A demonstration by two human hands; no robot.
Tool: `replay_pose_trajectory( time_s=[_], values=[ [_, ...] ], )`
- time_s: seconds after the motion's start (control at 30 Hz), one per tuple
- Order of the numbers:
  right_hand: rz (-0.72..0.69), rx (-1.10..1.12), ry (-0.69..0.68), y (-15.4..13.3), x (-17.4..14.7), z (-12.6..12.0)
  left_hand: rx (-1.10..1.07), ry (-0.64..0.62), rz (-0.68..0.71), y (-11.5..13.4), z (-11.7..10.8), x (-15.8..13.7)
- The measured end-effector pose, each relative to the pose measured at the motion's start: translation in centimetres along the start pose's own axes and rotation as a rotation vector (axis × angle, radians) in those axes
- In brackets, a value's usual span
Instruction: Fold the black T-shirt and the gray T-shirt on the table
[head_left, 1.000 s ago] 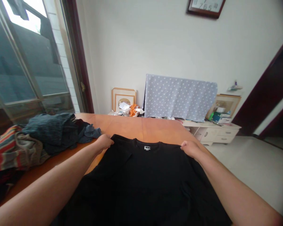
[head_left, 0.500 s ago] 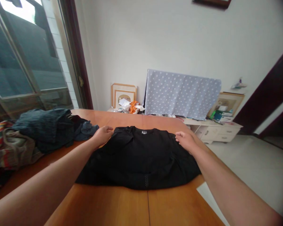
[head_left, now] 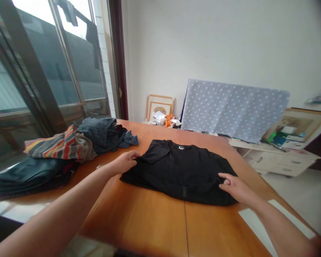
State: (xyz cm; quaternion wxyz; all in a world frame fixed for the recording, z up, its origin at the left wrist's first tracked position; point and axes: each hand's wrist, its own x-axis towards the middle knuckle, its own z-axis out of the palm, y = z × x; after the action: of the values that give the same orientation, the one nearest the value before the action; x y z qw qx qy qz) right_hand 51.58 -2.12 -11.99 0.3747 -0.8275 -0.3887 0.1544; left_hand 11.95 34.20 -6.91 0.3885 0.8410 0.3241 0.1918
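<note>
A black T-shirt lies spread on the wooden table, its collar with a white label facing away from me. Its left side is folded inward, with the sleeve lying over the body. My left hand is closed at the shirt's left edge, pinching the fabric between thumb and fingers. Over the right edge rests my right hand, with thumb and index finger apart and nothing gripped between them.
Left on the wooden table are piled clothes: a striped garment, a dark blue one and a dark folded stack. A white sheet lies under my right forearm. Behind stand a dotted cloth and a white cabinet.
Both hands have come down from the shirt's shoulders to its sides. The shirt's left side is now folded further in. The view has turned left, showing more of the clothes pile.
</note>
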Motion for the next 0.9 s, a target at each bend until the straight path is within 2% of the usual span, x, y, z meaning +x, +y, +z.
replay_pose_trajectory(
  time_s=[0.1, 0.17, 0.27, 0.37, 0.43, 0.53, 0.63, 0.77, 0.9],
  values=[
    [-0.014, 0.000, 0.022, -1.5, -0.9, 0.2, 0.176, 0.103, -0.062, -0.2, 0.5, 0.0],
    [-0.044, -0.014, 0.065, -2.9, -1.7, 0.0, 0.219, 0.131, -0.109, -0.3, 0.6, 0.2],
    [-0.021, 0.021, 0.133, -4.8, -3.4, -0.5, 0.221, 0.114, -0.123, -0.1, 0.5, 0.0],
    [0.012, 0.115, 0.148, -6.4, -5.8, -1.2, 0.200, 0.081, -0.081, 0.9, 0.1, -1.4],
    [0.001, 0.213, 0.113, -7.0, -7.8, -1.8, 0.059, 0.065, -0.038, 1.9, -0.4, -3.1],
    [-0.034, 0.374, 0.050, -7.1, -10.9, -3.0, -0.363, -0.001, 0.061, 3.6, -1.4, -6.6],
    [0.013, 0.422, 0.066, -6.2, -14.3, -4.4, -0.629, -0.048, 0.150, 4.3, -2.8, -10.3],
    [0.080, 0.556, 0.146, -4.2, -19.0, -5.3, -0.743, -0.111, 0.165, 3.1, -4.2, -14.2],
    [0.106, 0.719, 0.181, -2.7, -22.8, -5.0, -0.779, -0.116, 0.134, 1.4, -4.9, -17.4]
  ],
)
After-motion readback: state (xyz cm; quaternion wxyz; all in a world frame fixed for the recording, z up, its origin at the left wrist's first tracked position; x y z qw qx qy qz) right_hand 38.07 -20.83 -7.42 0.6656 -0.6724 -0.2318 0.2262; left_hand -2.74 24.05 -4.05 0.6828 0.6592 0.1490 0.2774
